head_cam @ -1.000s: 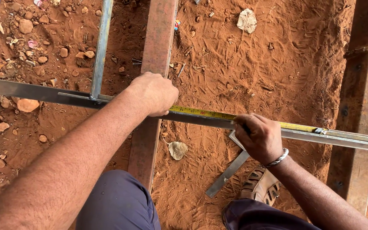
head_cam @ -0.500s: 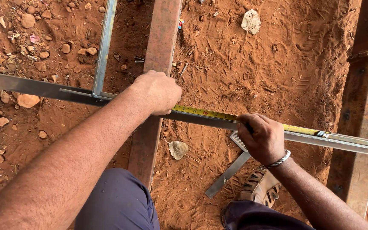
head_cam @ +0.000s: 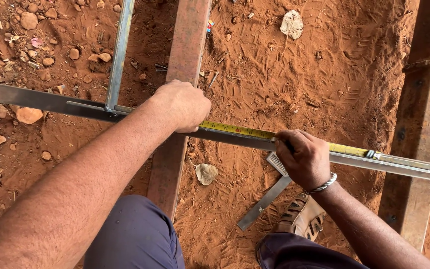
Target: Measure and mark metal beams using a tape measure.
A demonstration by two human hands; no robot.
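Over the red dirt: my two hands work along one steel bar [head_cam: 51,101].
Tape [head_cam: 240,130]: lies flat along the bar, running left to right between my hands.
Left hand [head_cam: 184,105]: fisted, pinning the tape's end.
Right hand [head_cam: 305,157]: closed on a marker at the tape's edge; square [head_cam: 267,199] just below.
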